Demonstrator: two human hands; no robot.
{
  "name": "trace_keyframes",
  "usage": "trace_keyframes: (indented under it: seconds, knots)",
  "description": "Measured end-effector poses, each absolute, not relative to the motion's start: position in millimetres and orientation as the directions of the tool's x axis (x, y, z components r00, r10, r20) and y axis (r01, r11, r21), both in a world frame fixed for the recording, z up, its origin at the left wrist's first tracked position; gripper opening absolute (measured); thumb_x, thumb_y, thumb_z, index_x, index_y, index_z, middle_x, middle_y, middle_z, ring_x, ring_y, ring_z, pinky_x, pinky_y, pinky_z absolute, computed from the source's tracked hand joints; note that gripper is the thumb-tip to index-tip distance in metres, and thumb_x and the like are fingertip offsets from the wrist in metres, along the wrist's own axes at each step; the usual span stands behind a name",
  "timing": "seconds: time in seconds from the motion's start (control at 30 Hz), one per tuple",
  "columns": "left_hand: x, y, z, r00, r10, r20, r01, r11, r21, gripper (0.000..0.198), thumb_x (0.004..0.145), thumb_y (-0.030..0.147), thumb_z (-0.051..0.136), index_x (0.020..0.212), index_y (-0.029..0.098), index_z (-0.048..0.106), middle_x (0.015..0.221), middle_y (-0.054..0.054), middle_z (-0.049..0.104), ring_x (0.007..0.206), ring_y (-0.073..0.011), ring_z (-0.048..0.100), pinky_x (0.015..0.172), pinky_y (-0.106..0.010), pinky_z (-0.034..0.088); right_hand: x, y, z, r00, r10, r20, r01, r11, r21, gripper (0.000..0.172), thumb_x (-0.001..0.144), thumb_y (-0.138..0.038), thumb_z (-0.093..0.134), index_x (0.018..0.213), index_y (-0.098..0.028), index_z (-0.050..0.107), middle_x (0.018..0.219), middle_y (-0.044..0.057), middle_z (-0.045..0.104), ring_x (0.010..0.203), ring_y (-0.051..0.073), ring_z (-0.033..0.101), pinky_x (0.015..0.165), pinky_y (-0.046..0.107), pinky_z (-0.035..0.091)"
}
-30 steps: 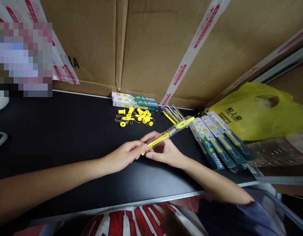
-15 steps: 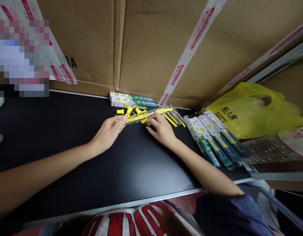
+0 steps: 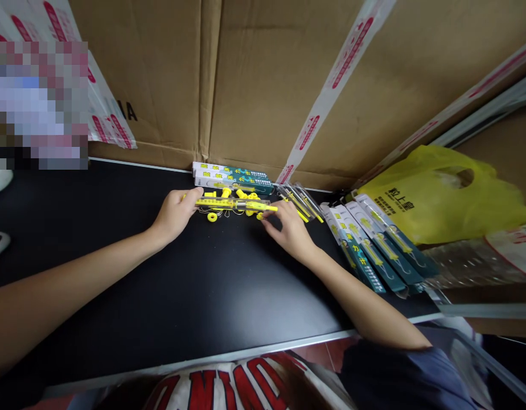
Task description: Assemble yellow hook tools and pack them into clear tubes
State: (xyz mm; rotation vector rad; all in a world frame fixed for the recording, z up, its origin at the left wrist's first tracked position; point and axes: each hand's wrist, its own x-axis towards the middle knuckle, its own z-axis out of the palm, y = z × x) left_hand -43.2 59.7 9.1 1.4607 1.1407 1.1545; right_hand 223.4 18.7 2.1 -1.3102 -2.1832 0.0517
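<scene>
One clear tube (image 3: pixel 229 203) looks light, stiff and slick, best pinched by the end the left hand (image 3: pixel 174 215) grasps; whether the right hand (image 3: pixel 291 228) holds anything, I can't tell.

- The left arm (image 3: pixel 79 287) is bare and stretches from the left side, forward and inward.
- The left wrist (image 3: pixel 148 242) is almost straight.
- The left hand (image 3: pixel 174 219) is closed in a pinch.
- The right arm (image 3: pixel 369 299) is reaching forward from the right, also bare below the elbow.
- The right hand (image 3: pixel 292 230) shows me its back; the fingers (image 3: pixel 284 209) are bent, the thumb (image 3: pixel 270 228) below them. If the tips touch, I cannot tell.
- Both hands are apart, nearly level.
</scene>
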Motion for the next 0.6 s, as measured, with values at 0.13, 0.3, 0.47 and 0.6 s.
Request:
trace_keyframes:
  seconds: [0.13, 0.3, 0.47, 0.6]
  knots:
    - [-44.6, 61.3, 6.3, 0.128, 0.983, 0.129, 0.127, -0.146, 0.981, 0.038, 0.084, 0.033, 0.046, 0.052, 0.022, 0.027, 0.046, 0.007, 0.022, 0.042, -0.0077, 0.022, 0.042, -0.024, 0.019, 227.1, 10.3, 13.9, -0.195, 0.930, 0.311, 0.428, 0.366, -0.827, 0.018, 0.088, -0.037, 0.059, 0.088, -0.020, 0.052, 0.083, 0.004, 0.063, 0.071, 0.015, 0.058, 0.069, 0.032, 0.051]
    - [-45.6, 62.0, 3.8, 0.133, 0.984, 0.120, 0.138, -0.139, 0.981, 0.039, 0.083, 0.033, 0.047, 0.051, 0.022, 0.027, 0.045, 0.007, 0.024, 0.041, -0.0077, 0.023, 0.042, -0.024, 0.020, 227.0, 10.3, 17.4, -0.165, 0.959, 0.230, 0.117, 0.251, -0.961, 0.031, 0.076, -0.042, 0.073, 0.080, -0.019, 0.052, 0.075, -0.001, 0.060, 0.068, 0.012, 0.059, 0.068, 0.030, 0.055]
    - [-43.5, 60.1, 4.2, 0.154, 0.983, 0.099, 0.102, -0.116, 0.988, 0.037, 0.083, 0.031, 0.047, 0.053, 0.022, 0.028, 0.046, 0.007, 0.023, 0.041, -0.0074, 0.023, 0.041, -0.024, 0.020, 226.9, 10.2, 17.9, -0.143, 0.964, 0.226, 0.085, 0.239, -0.967, 0.030, 0.075, -0.039, 0.075, 0.083, -0.019, 0.054, 0.079, 0.000, 0.061, 0.068, 0.012, 0.062, 0.070, 0.029, 0.056]
    - [-41.8, 58.2, 4.3, 0.170, 0.981, 0.090, 0.117, -0.111, 0.987, 0.037, 0.083, 0.031, 0.046, 0.052, 0.022, 0.028, 0.046, 0.007, 0.023, 0.042, -0.0075, 0.023, 0.041, -0.024, 0.020, 227.4, 9.3, 19.4, -0.149, 0.964, 0.220, 0.070, 0.232, -0.970, 0.029, 0.074, -0.037, 0.076, 0.083, -0.018, 0.055, 0.080, 0.000, 0.062, 0.068, 0.012, 0.064, 0.070, 0.028, 0.056]
